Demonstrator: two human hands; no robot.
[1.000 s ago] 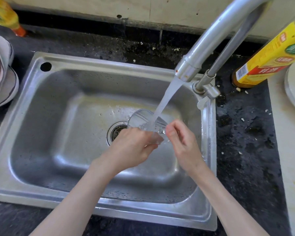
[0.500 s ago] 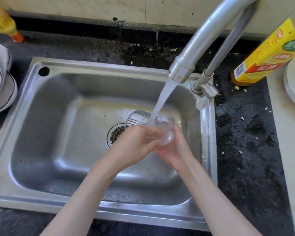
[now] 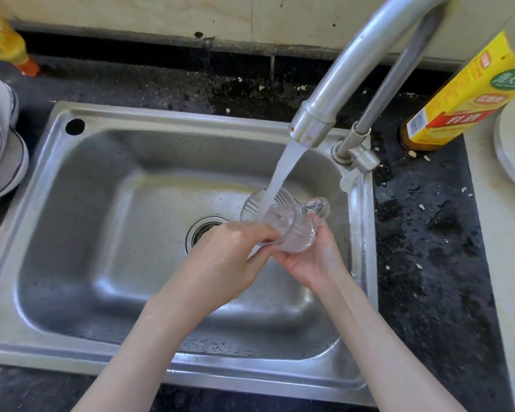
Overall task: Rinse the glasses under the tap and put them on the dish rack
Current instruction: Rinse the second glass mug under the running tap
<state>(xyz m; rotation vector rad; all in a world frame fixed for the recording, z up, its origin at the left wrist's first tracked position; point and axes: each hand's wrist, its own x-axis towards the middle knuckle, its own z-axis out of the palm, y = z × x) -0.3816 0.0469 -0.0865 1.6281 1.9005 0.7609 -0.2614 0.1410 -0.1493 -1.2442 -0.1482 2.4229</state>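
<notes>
Over the steel sink (image 3: 72, 263), the left hand (image 3: 223, 263) pinches the rim of a clear glass mug (image 3: 292, 227) while the right hand (image 3: 315, 260), now turned palm-up, cups its base. The mug, tilted since a moment ago, has its handle up under the stream from the tap (image 3: 312, 120).

Home kitchen, steel sink (image 3: 81, 203) set in dark speckled counter (image 3: 428, 263), running tap (image 3: 333, 93), stacked bowls (image 3: 0, 162), bottle (image 3: 458, 96)

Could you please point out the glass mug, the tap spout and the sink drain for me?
glass mug (image 3: 292, 230): head view, on its ribbed side wall.
tap spout (image 3: 312, 126): head view, on the nozzle end.
sink drain (image 3: 204, 228): head view, on the strainer ring.
</notes>
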